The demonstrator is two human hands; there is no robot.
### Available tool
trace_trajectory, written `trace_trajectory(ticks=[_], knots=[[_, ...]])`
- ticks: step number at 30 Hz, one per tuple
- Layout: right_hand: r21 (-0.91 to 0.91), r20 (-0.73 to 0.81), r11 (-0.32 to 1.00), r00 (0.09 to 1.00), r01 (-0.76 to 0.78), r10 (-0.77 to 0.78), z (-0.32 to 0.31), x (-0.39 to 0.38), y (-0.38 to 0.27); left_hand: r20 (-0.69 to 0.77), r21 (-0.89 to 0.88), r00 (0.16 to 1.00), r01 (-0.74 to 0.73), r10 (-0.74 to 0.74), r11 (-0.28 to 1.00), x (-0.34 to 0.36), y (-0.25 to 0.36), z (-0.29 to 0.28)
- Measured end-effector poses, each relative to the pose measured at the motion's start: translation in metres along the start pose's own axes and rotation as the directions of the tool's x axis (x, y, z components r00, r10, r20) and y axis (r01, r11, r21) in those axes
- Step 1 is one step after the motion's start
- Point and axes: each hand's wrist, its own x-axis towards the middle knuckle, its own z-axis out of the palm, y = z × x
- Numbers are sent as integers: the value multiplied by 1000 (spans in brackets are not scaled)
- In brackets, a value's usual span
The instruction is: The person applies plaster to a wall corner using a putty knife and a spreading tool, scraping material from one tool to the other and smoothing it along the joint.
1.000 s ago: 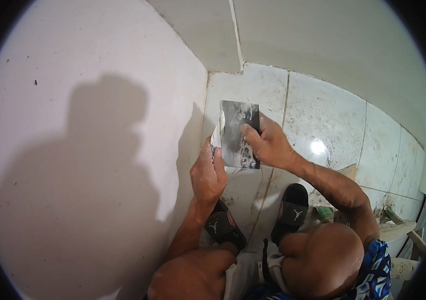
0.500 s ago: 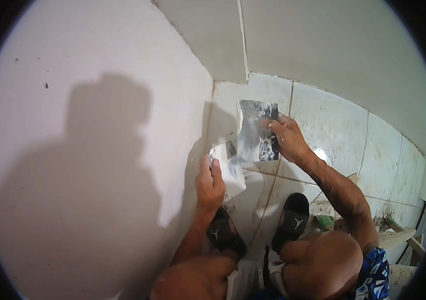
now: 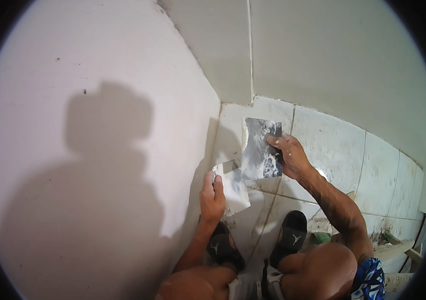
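Observation:
My right hand (image 3: 290, 155) grips a flat, squarish scraper blade (image 3: 255, 150), its grey and black face smeared with white paste and its thumb-side edge under my thumb. Lower and to the left, my left hand (image 3: 212, 200) grips a second flat blade (image 3: 233, 192), angled, with white paste across much of its face. The two blades are held close together over the tiled floor, the left one lower. Any handle behind the right blade is hidden.
A white wall (image 3: 33, 150) with my shadow fills the left; a grey-green wall (image 3: 333, 60) spans the top. My sandaled feet (image 3: 290, 230) are on dirty white tiles (image 3: 328, 135). Wooden pieces (image 3: 393, 250) and a green object (image 3: 322, 238) lie at the right.
Since a second ago the blades have parted: the right one has shifted rightward, the left one lower, showing its white face. The view has tilted, so the wall corner sits lower.

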Motion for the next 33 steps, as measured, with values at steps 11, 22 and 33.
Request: trace_trajectory(ticks=[11, 22, 33], knots=[[18, 53, 999, 998, 27, -28, 12, -9, -11, -39, -44, 999, -28, 27, 999, -4, 2, -2], [-94, 50, 995, 998, 38, -33, -4, 0, -2, 6, -68, 994, 110, -110, 992, -5, -5, -2], [-96, 27, 995, 999, 38, -35, -13, 7, 10, -44, -34, 994, 96, -98, 995, -7, -2, -1]])
